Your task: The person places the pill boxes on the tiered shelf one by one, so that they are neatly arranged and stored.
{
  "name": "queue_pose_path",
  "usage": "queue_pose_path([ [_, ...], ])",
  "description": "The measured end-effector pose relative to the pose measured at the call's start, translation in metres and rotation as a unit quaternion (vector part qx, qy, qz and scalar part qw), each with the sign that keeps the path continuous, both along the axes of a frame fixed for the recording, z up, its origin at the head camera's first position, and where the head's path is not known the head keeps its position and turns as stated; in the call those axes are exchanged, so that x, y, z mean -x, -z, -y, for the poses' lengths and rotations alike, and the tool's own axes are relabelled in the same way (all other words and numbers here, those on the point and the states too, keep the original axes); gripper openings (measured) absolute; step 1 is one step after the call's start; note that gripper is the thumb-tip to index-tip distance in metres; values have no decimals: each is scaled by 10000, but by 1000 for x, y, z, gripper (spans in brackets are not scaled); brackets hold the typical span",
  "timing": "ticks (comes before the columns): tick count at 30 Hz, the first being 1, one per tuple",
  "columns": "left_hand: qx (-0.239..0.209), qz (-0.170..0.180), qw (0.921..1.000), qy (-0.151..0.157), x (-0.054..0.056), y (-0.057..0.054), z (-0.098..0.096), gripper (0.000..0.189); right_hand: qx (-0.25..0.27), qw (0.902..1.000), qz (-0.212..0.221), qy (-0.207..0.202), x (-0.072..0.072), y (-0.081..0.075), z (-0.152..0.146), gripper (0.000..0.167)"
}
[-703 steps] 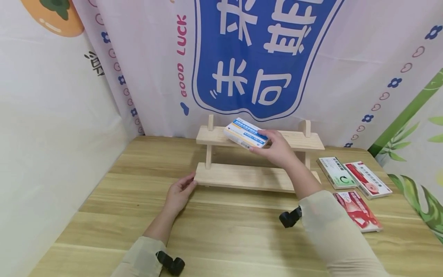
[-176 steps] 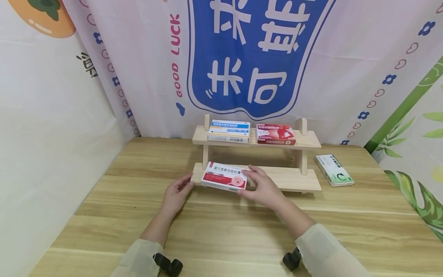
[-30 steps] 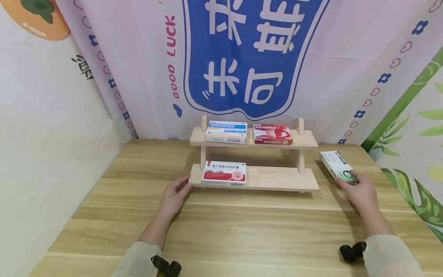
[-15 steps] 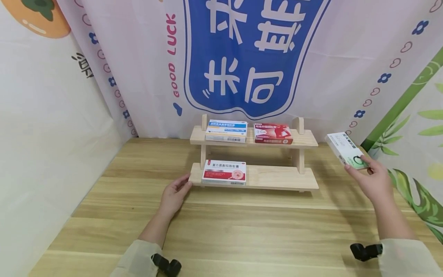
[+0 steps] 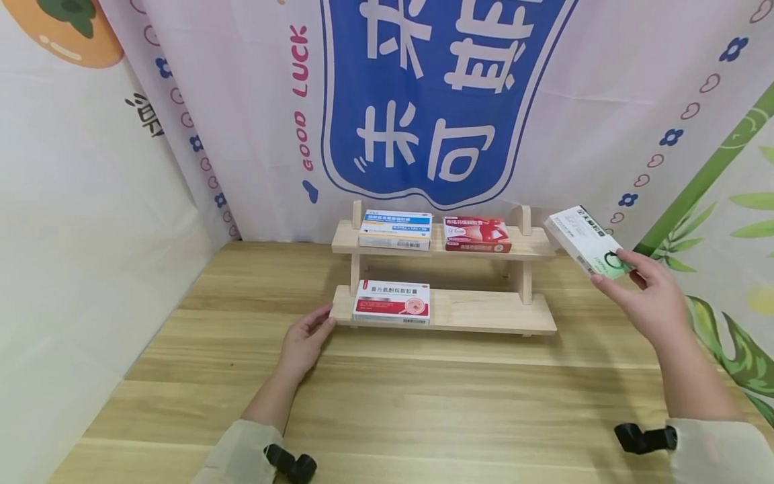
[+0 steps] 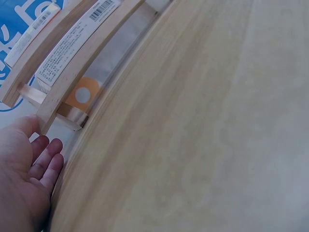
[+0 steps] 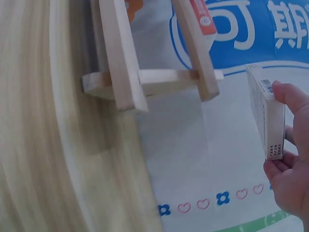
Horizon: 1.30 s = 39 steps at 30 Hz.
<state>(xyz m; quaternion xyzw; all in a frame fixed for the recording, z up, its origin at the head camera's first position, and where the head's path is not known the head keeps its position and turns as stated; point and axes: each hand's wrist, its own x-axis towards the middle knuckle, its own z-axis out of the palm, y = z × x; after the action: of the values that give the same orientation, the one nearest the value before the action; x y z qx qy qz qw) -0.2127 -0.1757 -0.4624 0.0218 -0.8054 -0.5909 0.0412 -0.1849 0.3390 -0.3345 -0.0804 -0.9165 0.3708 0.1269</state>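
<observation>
My right hand (image 5: 656,302) holds a white and green medicine box (image 5: 589,238) by its near end, thumb on one edge and fingers on the other. The box is up in the air, tilted, just right of a two-tier wooden display stand (image 5: 490,312). In the right wrist view the same box (image 7: 263,116) shows its narrow sides. At the lower tier's left end, my left hand (image 5: 306,343) grips the board's corner with thumb and fingertips. A blue and white box (image 5: 396,228) and a red box (image 5: 478,233) lie on the upper tier. A red and white box (image 5: 392,301) lies on the lower tier's left half.
The stand is on a wood-grain table (image 5: 387,403), close to its back edge. A printed cloth (image 5: 260,134) hangs right behind it, and another covering (image 5: 91,202) borders the table on the left.
My right hand has lifted the white and green medicine box off the table, raised it and brought it left toward the stand. The left hand stays at the lower tier's end.
</observation>
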Motion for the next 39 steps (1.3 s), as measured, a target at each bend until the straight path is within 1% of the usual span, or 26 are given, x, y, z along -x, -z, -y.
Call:
queue_pose_path([
  [7, -20, -24, 10000, -1, 0, 0, 0, 38, -97, 9988, -97, -466, -5, -14, 22, 78],
  [11, 23, -92, 10000, -22, 0, 1, 0, 38, -254, 9970, -157, -712, -7, -18, 32, 78],
  [15, 37, -48, 10000, -12, 0, 1, 0, 38, -316, 9943, -281, -980, -8, -18, 42, 76],
  [21, -34, 1, 10000, 8, 0, 1, 0, 38, -173, 9895, -314, -1399, -10, -13, 59, 75],
  [26, -25, 7, 10000, 4, 0, 1, 0, 38, -215, 9863, -185, -1624, -12, -6, 71, 73],
  [30, -20, 9, 10000, 11, 0, 1, 0, 38, -257, 9846, 40, -1730, -13, 0, 78, 74],
  [39, 5, -3, 10000, 16, -1, -1, 0, 38, -377, 9808, 221, -1901, -13, 20, 89, 71],
])
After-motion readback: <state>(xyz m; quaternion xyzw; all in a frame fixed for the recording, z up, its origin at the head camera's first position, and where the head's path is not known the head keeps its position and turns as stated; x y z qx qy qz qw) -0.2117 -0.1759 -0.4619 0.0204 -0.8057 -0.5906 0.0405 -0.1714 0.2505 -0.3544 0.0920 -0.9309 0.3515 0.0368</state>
